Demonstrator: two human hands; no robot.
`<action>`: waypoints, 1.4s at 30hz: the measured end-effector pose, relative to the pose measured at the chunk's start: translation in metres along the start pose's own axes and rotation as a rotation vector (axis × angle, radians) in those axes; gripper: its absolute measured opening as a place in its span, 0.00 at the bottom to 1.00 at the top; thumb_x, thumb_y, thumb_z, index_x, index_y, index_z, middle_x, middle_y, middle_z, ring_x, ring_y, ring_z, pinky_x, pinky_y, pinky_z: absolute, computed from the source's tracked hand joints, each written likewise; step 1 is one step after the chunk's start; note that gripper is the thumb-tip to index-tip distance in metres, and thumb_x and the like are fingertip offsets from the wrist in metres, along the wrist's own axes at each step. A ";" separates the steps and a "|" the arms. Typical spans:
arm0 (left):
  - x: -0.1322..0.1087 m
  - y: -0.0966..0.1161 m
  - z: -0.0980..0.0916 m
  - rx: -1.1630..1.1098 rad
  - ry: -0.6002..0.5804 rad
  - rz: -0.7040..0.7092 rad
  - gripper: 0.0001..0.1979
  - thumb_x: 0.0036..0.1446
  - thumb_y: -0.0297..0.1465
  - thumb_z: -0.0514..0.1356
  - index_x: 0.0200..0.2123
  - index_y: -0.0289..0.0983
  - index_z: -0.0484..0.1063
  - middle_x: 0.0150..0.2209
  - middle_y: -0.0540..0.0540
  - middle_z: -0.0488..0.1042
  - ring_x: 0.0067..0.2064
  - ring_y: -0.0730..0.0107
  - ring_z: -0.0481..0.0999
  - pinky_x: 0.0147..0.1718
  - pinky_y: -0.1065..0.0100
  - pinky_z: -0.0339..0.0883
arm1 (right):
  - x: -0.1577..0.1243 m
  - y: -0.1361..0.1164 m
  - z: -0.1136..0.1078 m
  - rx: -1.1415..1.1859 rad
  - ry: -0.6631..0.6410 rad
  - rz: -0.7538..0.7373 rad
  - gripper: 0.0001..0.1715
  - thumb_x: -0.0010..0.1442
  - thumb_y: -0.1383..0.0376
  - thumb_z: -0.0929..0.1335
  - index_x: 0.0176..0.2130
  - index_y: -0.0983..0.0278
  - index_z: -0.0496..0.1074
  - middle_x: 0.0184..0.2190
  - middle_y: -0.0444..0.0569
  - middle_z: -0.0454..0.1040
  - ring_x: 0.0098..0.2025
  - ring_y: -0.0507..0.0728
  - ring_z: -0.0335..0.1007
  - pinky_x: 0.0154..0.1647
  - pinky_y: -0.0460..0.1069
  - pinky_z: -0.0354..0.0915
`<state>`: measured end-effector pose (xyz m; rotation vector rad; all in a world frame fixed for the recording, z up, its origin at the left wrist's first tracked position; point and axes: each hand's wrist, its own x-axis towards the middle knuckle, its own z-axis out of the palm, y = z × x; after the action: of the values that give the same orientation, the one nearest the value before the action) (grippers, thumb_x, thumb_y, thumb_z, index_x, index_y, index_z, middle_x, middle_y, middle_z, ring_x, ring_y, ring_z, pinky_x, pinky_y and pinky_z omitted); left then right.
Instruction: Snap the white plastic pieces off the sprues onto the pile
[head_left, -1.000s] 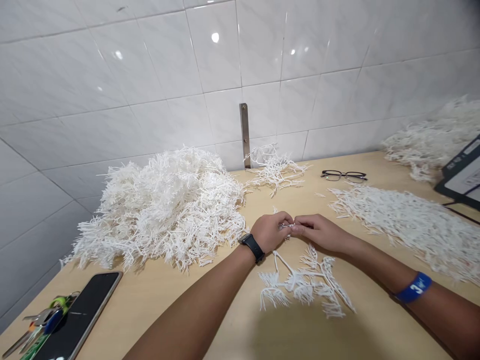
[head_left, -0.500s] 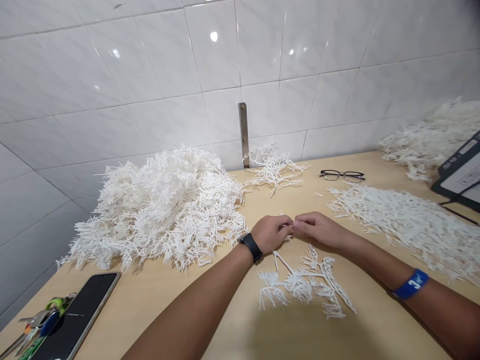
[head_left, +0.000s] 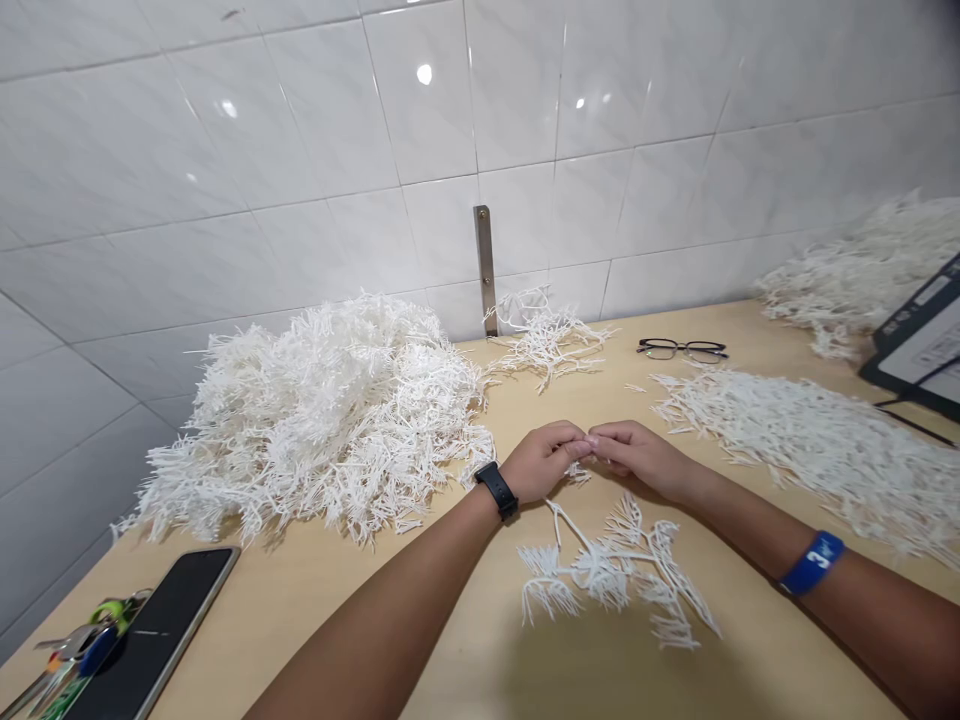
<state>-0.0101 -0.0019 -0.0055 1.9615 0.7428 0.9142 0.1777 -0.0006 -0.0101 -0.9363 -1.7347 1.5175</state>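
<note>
Head view: you are holding your left hand (head_left: 544,462) and right hand (head_left: 645,460) together, grips closed fingertip to fingertip just above a small white sprig (head_left: 577,474) over the counter (head_left: 480,640).

sprig heaps (head_left: 330,425): 4 | phones (head_left: 157,635): 1 | glasses (head_left: 681,349): 1 | key bunches (head_left: 75,640): 1

The left forearm (head_left: 375,610) and right forearm (head_left: 840,600) angle inward from the near corners, bringing the left hand (head_left: 541,462) and right hand (head_left: 645,462) together palm-down at centre, their fingers (head_left: 576,447) meeting tip to tip.
</note>
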 end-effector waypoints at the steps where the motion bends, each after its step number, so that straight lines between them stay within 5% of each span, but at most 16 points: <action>1: 0.001 0.000 0.000 -0.038 0.003 0.010 0.14 0.62 0.35 0.52 0.28 0.34 0.69 0.31 0.47 0.69 0.35 0.72 0.68 0.41 0.70 0.62 | 0.000 0.001 0.001 0.021 0.017 -0.008 0.26 0.60 0.50 0.67 0.22 0.64 0.60 0.17 0.37 0.50 0.21 0.47 0.42 0.23 0.48 0.40; 8: 0.001 -0.004 0.000 -0.147 -0.013 0.015 0.17 0.62 0.37 0.52 0.25 0.34 0.67 0.30 0.48 0.67 0.35 0.72 0.67 0.41 0.69 0.62 | 0.002 0.003 0.005 0.104 0.012 -0.006 0.22 0.57 0.51 0.69 0.27 0.68 0.71 0.16 0.37 0.50 0.20 0.47 0.41 0.22 0.47 0.39; 17: 0.002 -0.007 -0.001 -0.231 -0.047 -0.051 0.22 0.59 0.48 0.54 0.26 0.34 0.66 0.29 0.48 0.66 0.33 0.73 0.65 0.39 0.69 0.62 | 0.001 0.002 0.010 0.197 -0.008 0.003 0.21 0.55 0.53 0.69 0.23 0.66 0.67 0.15 0.37 0.51 0.18 0.46 0.39 0.21 0.47 0.39; 21: 0.002 -0.006 -0.001 -0.442 -0.018 -0.141 0.25 0.53 0.53 0.57 0.24 0.34 0.64 0.30 0.46 0.69 0.32 0.72 0.67 0.37 0.68 0.62 | -0.001 -0.001 0.003 0.298 0.069 -0.009 0.23 0.56 0.55 0.68 0.18 0.63 0.59 0.15 0.38 0.50 0.18 0.47 0.41 0.21 0.47 0.40; 29: 0.002 -0.004 0.002 -0.527 0.015 -0.230 0.23 0.53 0.49 0.60 0.24 0.33 0.65 0.28 0.45 0.71 0.27 0.75 0.67 0.30 0.69 0.60 | 0.001 -0.012 -0.013 0.550 0.212 0.076 0.15 0.57 0.60 0.65 0.23 0.63 0.61 0.17 0.40 0.50 0.18 0.48 0.38 0.20 0.46 0.36; 38: 0.002 0.003 0.003 -0.413 0.063 -0.315 0.19 0.56 0.43 0.57 0.24 0.32 0.67 0.23 0.48 0.69 0.25 0.76 0.65 0.28 0.71 0.60 | -0.001 -0.023 -0.004 0.635 0.208 0.121 0.11 0.54 0.60 0.65 0.25 0.62 0.59 0.25 0.46 0.59 0.22 0.51 0.51 0.16 0.45 0.42; 42: 0.002 0.004 0.004 -0.385 0.076 -0.328 0.18 0.57 0.41 0.56 0.24 0.32 0.66 0.21 0.49 0.68 0.23 0.77 0.63 0.26 0.71 0.58 | 0.001 -0.017 -0.002 0.614 0.151 0.180 0.14 0.56 0.59 0.66 0.26 0.62 0.59 0.21 0.41 0.54 0.20 0.48 0.45 0.17 0.45 0.40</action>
<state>-0.0054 -0.0037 -0.0030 1.4264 0.8325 0.8599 0.1772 0.0003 0.0070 -0.8609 -0.9962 1.8834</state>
